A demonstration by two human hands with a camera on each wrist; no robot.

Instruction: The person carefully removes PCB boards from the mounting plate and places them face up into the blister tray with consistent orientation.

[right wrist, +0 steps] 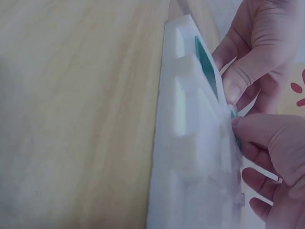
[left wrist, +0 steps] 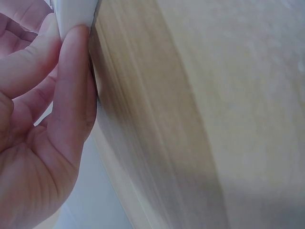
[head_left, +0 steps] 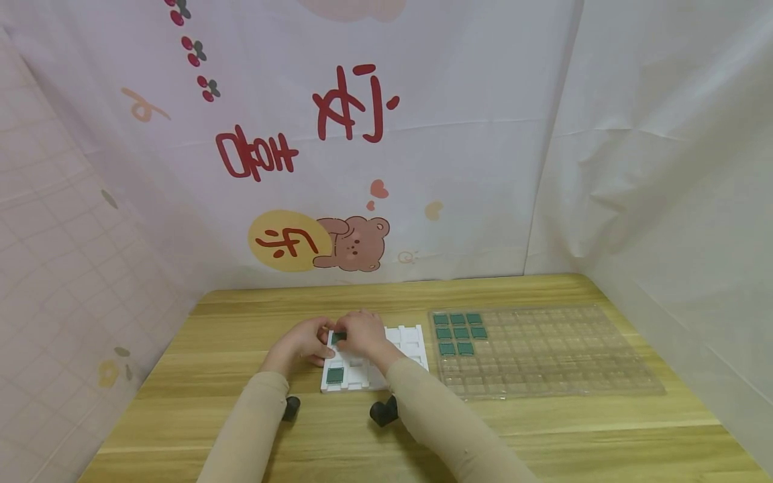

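Observation:
A white tray [head_left: 417, 342] with square pockets lies in front of me. My left hand [head_left: 308, 341] grips its left edge; in the left wrist view, the thumb and a finger pinch the white tray [left wrist: 76, 19]. Over the tray's far left pocket, my right hand [head_left: 362, 333] pinches a square green chip [head_left: 339, 337]. That green chip [right wrist: 237, 128] shows only partly by the thumb in the right wrist view. Another green chip [head_left: 335, 376] sits in the near left pocket. Part of the tray is hidden beneath my right hand and forearm.
A clear pocketed tray [head_left: 574, 352] lies to the right, with several green chips [head_left: 460, 333] in its left pockets. Black mounts [head_left: 384, 411] hang below both wrists. White printed curtains [head_left: 459, 168] stand behind the wooden table [head_left: 235, 322] and along its sides.

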